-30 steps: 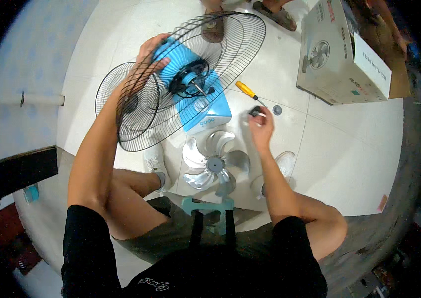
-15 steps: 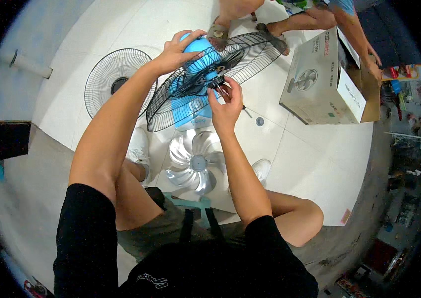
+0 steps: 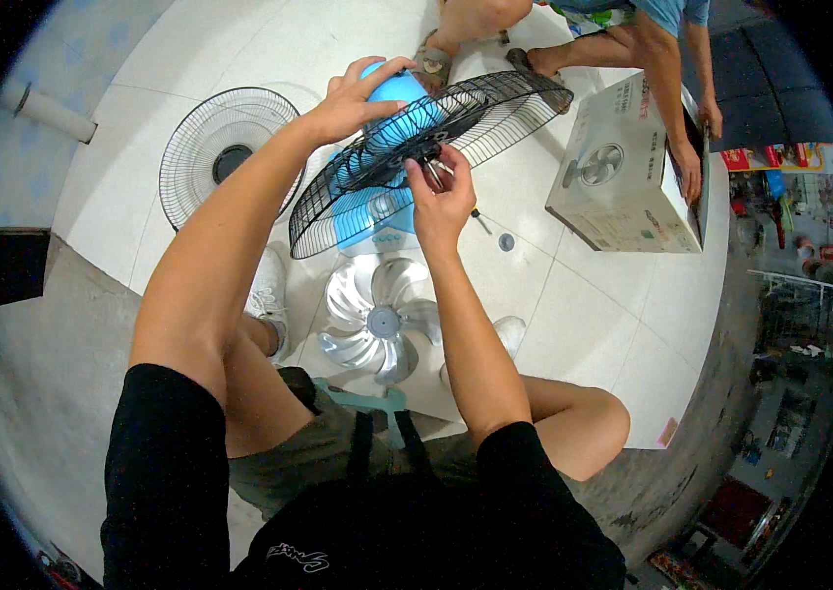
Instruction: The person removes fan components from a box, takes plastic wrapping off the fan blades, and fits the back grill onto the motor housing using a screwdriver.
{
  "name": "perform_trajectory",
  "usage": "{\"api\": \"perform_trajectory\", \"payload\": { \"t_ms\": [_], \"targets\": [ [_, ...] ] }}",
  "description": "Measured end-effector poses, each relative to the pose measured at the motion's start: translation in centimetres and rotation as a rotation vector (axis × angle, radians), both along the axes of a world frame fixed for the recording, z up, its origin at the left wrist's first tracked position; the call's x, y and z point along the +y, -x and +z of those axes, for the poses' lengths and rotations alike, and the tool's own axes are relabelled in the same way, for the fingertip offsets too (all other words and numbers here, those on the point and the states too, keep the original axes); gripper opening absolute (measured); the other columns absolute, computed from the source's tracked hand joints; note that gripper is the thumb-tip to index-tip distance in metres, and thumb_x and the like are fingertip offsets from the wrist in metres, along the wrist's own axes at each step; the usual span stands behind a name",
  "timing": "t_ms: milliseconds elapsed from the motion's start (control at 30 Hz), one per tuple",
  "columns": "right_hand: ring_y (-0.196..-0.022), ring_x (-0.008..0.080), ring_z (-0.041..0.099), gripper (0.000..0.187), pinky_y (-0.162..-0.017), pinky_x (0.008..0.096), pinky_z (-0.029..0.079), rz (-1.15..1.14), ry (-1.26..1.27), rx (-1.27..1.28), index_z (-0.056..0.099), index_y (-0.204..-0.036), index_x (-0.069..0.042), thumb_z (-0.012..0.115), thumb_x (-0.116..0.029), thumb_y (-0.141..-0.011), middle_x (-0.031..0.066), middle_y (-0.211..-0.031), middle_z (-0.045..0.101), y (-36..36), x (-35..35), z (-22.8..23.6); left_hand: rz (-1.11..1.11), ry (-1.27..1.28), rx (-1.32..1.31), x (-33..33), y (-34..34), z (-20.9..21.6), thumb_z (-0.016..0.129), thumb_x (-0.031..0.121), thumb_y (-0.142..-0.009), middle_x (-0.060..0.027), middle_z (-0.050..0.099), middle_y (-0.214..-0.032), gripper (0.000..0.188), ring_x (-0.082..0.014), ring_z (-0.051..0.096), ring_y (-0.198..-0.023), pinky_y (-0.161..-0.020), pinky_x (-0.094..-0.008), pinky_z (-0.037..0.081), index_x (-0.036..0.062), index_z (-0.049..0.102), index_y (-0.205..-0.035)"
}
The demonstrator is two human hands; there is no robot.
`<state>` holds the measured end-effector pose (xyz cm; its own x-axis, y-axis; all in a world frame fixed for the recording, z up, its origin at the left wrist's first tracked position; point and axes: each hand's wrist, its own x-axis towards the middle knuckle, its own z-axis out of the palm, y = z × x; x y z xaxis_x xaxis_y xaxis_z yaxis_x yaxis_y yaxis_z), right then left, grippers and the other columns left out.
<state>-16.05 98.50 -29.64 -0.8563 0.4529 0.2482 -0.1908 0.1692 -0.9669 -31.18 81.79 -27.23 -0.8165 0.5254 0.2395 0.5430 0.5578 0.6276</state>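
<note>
My left hand (image 3: 362, 103) is wrapped over the blue motor housing (image 3: 399, 90) of a fan, steadying it from the top. A black wire rear grille (image 3: 348, 208) sits tilted in front of the housing. At its centre, my right hand (image 3: 444, 192) pinches a small black piece at the fan's thin metal shaft; the fingers partly hide it. The blue fan base (image 3: 377, 231) with its round knobs shows below the grille. On the floor between my feet lies a silver fan blade (image 3: 383, 323) with a grey hub.
A second wire grille (image 3: 180, 162) lies flat at the left. A screwdriver (image 3: 481, 223) is on the tiles near a round drain (image 3: 506, 242). At the right, a co-worker's hand (image 3: 687, 172) rests on a printed cardboard box (image 3: 623, 187). A pale green stool (image 3: 362, 398) is under me.
The fan's head and grille have tilted, so less of the blue centre shows. My right hand keeps its pinch. The co-worker's arms have shifted, and the box's raised flaps are no longer visible.
</note>
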Motion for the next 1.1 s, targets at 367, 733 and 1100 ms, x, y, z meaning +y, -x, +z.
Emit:
{"api": "perform_trajectory", "payload": {
  "t_ms": [367,733,1100],
  "targets": [
    [-0.07,0.0117,0.066,0.046,-0.064,0.0238,0.053,0.142,0.222,-0.161,0.048,-0.126,0.005,0.075,-0.016,-0.095,0.0096,-0.083,0.071,0.0,0.2,1.6,-0.024,-0.04,-0.001,-0.3,0.0,0.3,0.059,0.057,-0.094,-0.0204,0.032,-0.16,0.065,-0.0387,0.027,-0.149,-0.117,-0.0528,0.02,0.039,0.041,-0.153],
    [-0.072,0.0159,0.071,0.055,-0.061,0.0275,0.055,0.058,-0.134,-0.138,0.051,-0.122,0.001,0.086,-0.014,-0.081,0.0136,-0.084,0.073,-0.2,-0.3,2.5,-0.021,-0.026,-0.018,-0.6,-0.4,0.5,0.059,0.058,-0.094,-0.021,0.031,-0.16,0.063,-0.0444,0.028,-0.146,-0.117,-0.0533,0.02,0.0427,0.041,-0.152],
    [-0.083,0.0147,0.07,0.058,-0.075,0.026,0.056,0.072,-0.124,-0.16,0.051,-0.133,0.003,0.081,-0.007,-0.084,0.0156,-0.099,0.072,-0.5,0.6,1.9,-0.028,-0.013,0.001,-0.2,0.1,-0.1,0.058,0.057,-0.095,-0.0208,0.033,-0.159,0.064,-0.041,0.027,-0.149,-0.118,-0.053,0.019,0.0412,0.039,-0.154]
  ]
}}
